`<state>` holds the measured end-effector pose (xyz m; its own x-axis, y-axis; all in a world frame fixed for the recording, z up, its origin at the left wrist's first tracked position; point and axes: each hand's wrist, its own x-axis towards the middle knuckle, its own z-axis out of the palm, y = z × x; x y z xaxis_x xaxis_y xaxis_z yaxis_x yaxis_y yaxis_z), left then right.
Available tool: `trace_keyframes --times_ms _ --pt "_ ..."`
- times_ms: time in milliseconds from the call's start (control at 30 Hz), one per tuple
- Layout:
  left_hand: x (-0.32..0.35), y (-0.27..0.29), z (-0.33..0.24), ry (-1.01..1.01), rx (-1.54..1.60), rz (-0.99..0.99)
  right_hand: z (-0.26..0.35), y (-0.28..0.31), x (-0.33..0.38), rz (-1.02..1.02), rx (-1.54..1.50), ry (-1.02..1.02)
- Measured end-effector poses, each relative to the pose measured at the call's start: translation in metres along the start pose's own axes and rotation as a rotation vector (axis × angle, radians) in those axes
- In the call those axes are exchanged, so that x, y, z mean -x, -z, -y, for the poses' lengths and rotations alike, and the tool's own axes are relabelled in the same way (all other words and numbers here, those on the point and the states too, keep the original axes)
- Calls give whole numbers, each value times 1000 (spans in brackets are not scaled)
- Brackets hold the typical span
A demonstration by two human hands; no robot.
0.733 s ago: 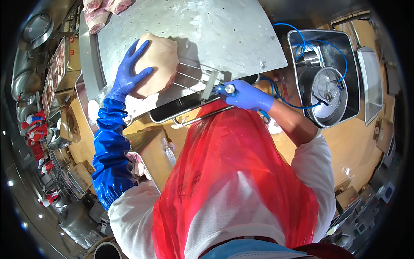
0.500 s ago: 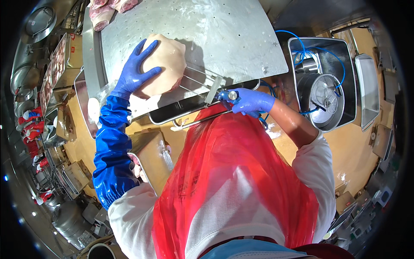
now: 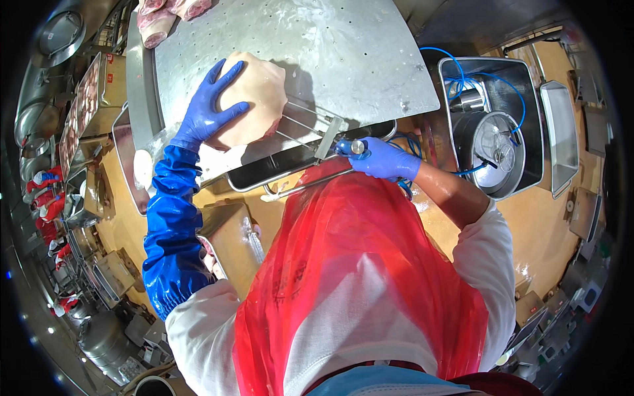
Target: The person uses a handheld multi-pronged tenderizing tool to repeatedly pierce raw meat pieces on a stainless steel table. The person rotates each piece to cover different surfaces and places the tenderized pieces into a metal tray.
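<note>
A large pale, skin-on cut of meat [image 3: 254, 92] lies on the perforated metal table. My left hand [image 3: 210, 113], in a blue glove, is spread over its left side, fingers apart and pressing on the skin. In my gloved right hand [image 3: 386, 158] is a multi-needle injector [image 3: 328, 138] with a blue handle, the fingers wrapped round its grip. Several thin needles run from its metal head to the right edge of the meat; their tips are hidden there, so how deep they sit cannot be seen.
The metal table [image 3: 356, 59] has a rounded right end. More meat pieces [image 3: 158, 23] lie at its far left. A dark metal tub [image 3: 538, 132] at the right holds a steel pot [image 3: 496, 152] and a looped blue hose [image 3: 525, 99]. A tray [image 3: 251, 173] sits under the table edge.
Almost nothing differs. My right hand with the injector has shifted very slightly left; my left hand stays on the meat.
</note>
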<state>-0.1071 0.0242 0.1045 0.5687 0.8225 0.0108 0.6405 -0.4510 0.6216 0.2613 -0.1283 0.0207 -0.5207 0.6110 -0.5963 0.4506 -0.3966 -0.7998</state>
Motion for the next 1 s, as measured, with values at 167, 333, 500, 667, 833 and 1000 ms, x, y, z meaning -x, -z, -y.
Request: trace_keyframes --times_ms 167,333,500,667,833,1000 --pt "0 0 0 -4 -8 5 -1 -1 1 8 -14 -16" --pt "1 2 -3 1 18 23 4 4 4 -1 84 -16" --pt "4 0 2 0 -26 -17 13 10 8 12 120 -47" --pt "5 -10 -21 115 -339 -101 -21 5 -7 -84 240 391" --pt "1 -46 -61 199 -684 -225 -15 4 18 -12 -2 108" --pt "29 -57 -59 183 -581 -350 -120 52 106 -177 -11 323"
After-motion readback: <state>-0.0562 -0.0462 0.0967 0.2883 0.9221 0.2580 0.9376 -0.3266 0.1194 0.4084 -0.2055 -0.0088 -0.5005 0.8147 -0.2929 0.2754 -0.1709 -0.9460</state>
